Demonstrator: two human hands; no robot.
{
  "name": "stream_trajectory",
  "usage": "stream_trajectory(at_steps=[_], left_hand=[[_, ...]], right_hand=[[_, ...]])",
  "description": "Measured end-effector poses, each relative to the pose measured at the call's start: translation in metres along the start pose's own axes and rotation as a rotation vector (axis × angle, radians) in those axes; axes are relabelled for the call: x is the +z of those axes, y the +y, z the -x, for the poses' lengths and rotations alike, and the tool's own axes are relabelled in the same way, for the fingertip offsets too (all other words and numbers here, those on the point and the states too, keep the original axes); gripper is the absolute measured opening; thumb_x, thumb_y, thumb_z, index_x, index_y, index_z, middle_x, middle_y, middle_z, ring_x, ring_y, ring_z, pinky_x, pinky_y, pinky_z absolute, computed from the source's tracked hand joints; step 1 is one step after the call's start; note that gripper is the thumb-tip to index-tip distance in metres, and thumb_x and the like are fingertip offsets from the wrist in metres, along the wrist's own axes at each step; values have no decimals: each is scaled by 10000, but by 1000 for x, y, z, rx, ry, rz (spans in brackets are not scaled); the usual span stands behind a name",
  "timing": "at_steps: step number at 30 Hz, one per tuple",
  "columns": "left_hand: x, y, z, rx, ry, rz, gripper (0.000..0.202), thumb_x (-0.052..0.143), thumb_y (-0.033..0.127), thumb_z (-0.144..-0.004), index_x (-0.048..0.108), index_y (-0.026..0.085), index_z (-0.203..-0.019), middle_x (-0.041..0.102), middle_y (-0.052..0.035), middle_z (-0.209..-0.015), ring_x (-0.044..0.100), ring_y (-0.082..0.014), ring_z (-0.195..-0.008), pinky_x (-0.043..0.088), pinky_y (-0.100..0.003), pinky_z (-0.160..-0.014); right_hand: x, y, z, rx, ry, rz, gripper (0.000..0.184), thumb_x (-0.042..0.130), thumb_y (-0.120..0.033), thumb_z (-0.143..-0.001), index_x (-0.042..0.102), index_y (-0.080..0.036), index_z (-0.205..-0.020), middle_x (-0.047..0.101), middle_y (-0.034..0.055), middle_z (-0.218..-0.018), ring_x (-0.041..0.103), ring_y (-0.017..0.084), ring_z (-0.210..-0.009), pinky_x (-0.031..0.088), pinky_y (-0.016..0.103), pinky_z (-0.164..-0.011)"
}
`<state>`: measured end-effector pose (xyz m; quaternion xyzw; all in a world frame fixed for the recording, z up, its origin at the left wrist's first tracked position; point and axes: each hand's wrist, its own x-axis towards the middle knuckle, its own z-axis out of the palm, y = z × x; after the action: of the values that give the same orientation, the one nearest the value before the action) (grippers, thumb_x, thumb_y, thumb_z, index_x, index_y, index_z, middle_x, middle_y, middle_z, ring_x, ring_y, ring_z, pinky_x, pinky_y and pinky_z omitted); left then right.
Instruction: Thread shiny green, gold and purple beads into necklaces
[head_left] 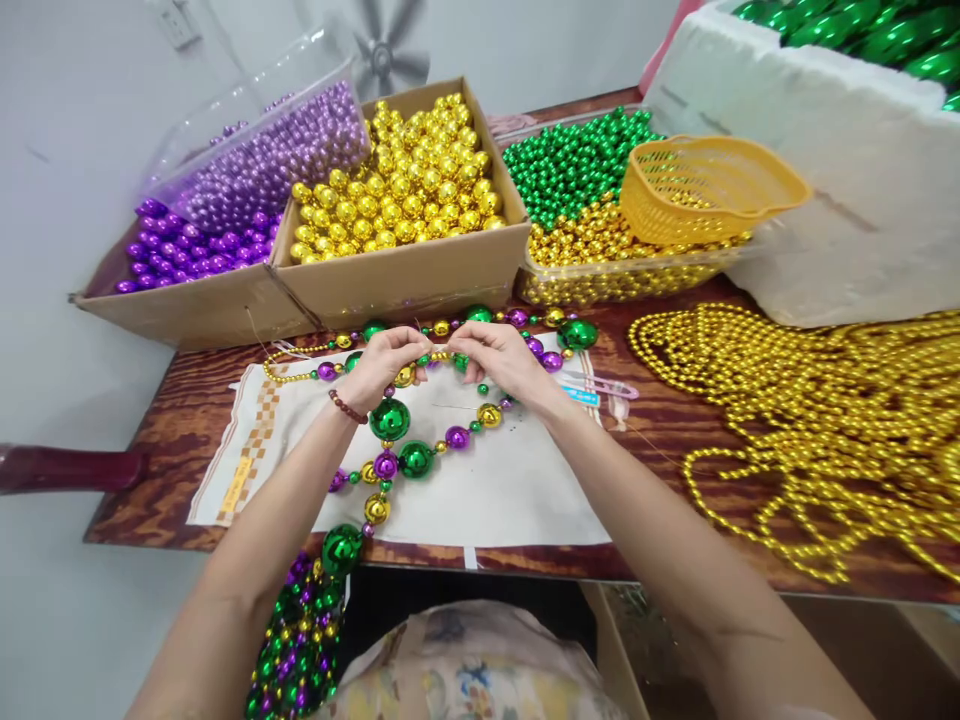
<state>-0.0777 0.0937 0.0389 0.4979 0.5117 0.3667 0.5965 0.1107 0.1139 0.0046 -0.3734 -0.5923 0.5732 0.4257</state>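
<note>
Over the white cloth [495,490], my left hand [386,365] and my right hand [499,352] meet fingertip to fingertip. Both are closed in a pinch on a bead string [442,357], where small gold beads show between them; the exact spot gripped is partly hidden by the fingers. Large green, purple and gold balls of a bead garland [390,418] hang from below my left hand, across the cloth and over the table's front edge. Another stretch branches right to a gold ball [489,415], beside a thin needle-like line. More garland lies behind my hands.
Behind stand cardboard boxes of purple balls [202,245] and gold balls [397,190], then a clear tub [622,275] of green and gold beads with a yellow basket [712,190] on it. Gold bead strands [810,420] and a white foam box [810,170] are at right.
</note>
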Motion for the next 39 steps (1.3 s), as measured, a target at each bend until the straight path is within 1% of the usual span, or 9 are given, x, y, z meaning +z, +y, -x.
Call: stream_trajectory(at_steps=[7,13,18,21,24,29,34,37,39], left_hand=[[4,-11,-9,158,68,-54,205,741,295,-762,609,139,-756,654,-10,-752,521,-67,-580,377,-188,-519],[1,-19,-13,134,-35,293,321,820,364,-724,580,161,-789,681,-15,-751,701,-170,-825,477,-235,-695],[-10,-23,-19,117,-19,363,357,855,364,-688,585,151,-788,677,4,-718,698,-144,-714,517,-269,-747],[-17,-27,-27,111,-13,221,319,839,332,-705,592,146,-783,645,22,-640,642,-109,-596,488,-235,-646],[-22,-28,-34,113,-48,77,263,823,289,-718,619,128,-756,630,12,-606,585,-88,-540,457,-223,-598],[-24,-24,-37,76,-119,165,348,884,332,-634,658,109,-775,630,1,-632,562,-82,-536,438,-227,-574],[-25,-24,-36,102,-145,262,408,916,380,-594,636,116,-728,603,15,-608,541,-74,-524,419,-228,-568],[-28,-27,-36,102,-96,301,409,915,372,-600,596,135,-695,603,19,-585,535,-76,-516,404,-227,-561],[-32,-28,-36,86,-61,329,408,912,371,-610,587,139,-695,612,18,-587,542,-78,-522,404,-226,-568]], right_hand=[[-5,15,30,-65,-43,86,213,567,-369,-852,560,-198,-724,401,-68,-531,328,92,-466,253,229,-468],[0,41,30,-43,-60,283,231,521,-390,-871,563,-198,-749,412,-56,-560,362,114,-515,285,244,-520],[1,49,26,-33,-84,402,202,531,-348,-882,626,-195,-792,492,-43,-564,436,129,-521,332,247,-549],[-8,40,22,-51,-63,540,182,549,-301,-896,666,-198,-802,614,-4,-644,534,157,-598,350,258,-591],[-17,15,11,-194,13,910,210,524,-259,-948,724,-217,-899,732,44,-900,627,194,-776,329,272,-615],[-6,-23,-28,-338,31,1348,297,446,-202,-1008,738,-238,-1052,734,41,-980,652,184,-799,244,287,-547],[25,-31,-67,-386,-58,1358,240,493,-264,-1006,728,-260,-1051,708,27,-1068,662,183,-839,268,277,-545],[29,-29,-72,-324,107,1264,223,532,-250,-981,699,-237,-1127,668,63,-1245,674,210,-894,341,274,-576],[26,-24,-68,-260,141,1079,238,518,-210,-972,691,-212,-1135,694,77,-1196,682,200,-840,403,276,-610]])
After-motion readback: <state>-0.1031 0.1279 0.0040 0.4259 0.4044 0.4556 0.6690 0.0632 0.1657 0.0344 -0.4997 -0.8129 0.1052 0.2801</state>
